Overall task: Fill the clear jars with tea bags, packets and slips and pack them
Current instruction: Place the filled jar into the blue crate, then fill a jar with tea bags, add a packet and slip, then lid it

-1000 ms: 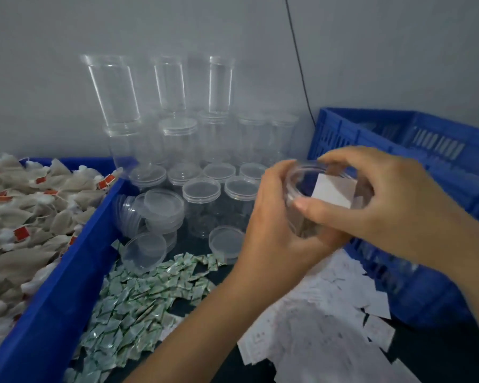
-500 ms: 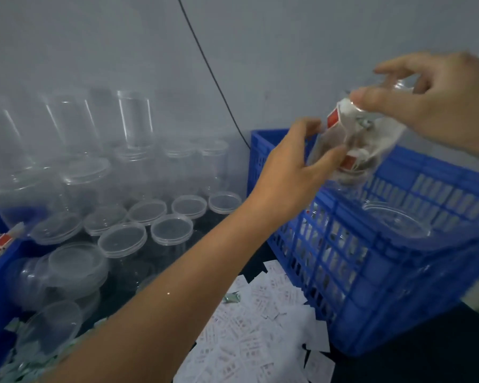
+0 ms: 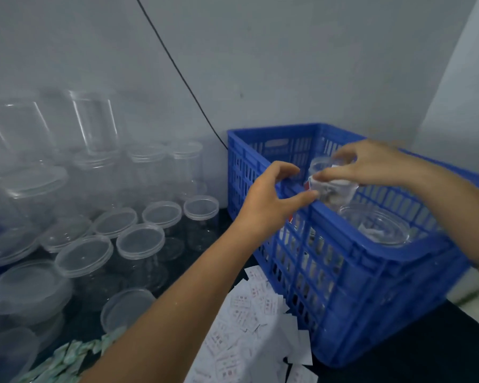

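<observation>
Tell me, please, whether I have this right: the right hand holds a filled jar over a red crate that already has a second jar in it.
Not quite: the crate is blue, not red. The head view shows the right hand holding the filled jar over it, with a second jar already inside.

Nothing legible for you here. Paper slips point(image 3: 241, 322) beside the blue crate point(image 3: 343, 246) carry red boxed print, too blurred to read. Raised panel point(image 3: 277, 142) on the crate's far wall: lettering unreadable. Red tag point(image 3: 309, 186) inside the jar point(image 3: 340, 194) over the crate: no characters you can make out.
</observation>
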Available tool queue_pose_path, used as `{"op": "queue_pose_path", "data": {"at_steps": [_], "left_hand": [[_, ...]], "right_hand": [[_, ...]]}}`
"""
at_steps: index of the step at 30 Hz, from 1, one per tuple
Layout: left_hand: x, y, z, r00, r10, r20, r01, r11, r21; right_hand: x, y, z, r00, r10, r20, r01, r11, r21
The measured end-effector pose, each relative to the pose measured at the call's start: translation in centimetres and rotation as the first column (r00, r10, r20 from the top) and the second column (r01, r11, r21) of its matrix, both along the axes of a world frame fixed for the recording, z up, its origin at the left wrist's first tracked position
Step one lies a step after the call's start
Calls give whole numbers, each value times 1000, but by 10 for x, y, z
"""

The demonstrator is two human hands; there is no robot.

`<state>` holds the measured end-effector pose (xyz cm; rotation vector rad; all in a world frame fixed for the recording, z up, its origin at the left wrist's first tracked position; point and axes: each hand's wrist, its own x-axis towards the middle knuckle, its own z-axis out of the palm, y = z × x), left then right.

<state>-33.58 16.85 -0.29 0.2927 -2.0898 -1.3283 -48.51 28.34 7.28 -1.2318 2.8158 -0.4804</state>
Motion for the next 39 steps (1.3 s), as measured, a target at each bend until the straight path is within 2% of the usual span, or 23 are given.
{"op": "queue_pose_path", "data": {"at_steps": [4, 8, 12, 16, 18, 20, 22, 23, 26, 30, 33, 39], "left_hand": [[0, -1, 0, 1000, -6, 13, 6, 1000, -31], [0, 0, 0, 1000, 0, 26, 1, 998, -57], [2, 3, -2, 997, -2, 76, 10, 994, -105], [5, 8, -2, 995, -9, 104, 22, 991, -128], [7, 9, -2, 996, 7, 88, 2, 994, -113], [12, 8, -4, 998, 30, 61, -24, 995, -95], [20, 6, -6, 997, 53, 52, -48, 995, -85], [25, 3, -8, 997, 61, 51, -57, 995, -77], [44, -6, -11, 994, 101, 42, -100, 994, -39], [75, -26, -16, 980, 197, -3, -197, 980, 29], [101, -47, -24, 947, 321, -25, -320, 947, 32], [165, -92, -51, 850, 525, 51, -526, 850, 24]], "right_hand": [[5, -1, -9, 991, 102, 81, -112, 984, 137], [4, -1, -9, 978, 171, 115, -188, 970, 154], [-7, -2, -13, 990, 93, 104, -101, 992, 77], [-9, 2, -16, 989, 89, 115, -100, 991, 92], [-5, 4, -14, 992, 80, 101, -94, 986, 141], [2, 5, -13, 993, 71, 92, -92, 962, 256], [10, 4, -12, 995, 101, 26, -104, 940, 326], [15, 0, -11, 992, 122, -23, -110, 948, 298], [42, -17, -7, 971, 196, -136, -186, 979, 82], [104, -54, -11, 906, 404, -124, -408, 913, -8], [146, -92, -32, 877, 480, -34, -481, 876, -42], [201, -160, -90, 838, 514, 184, -513, 857, -54]]}}
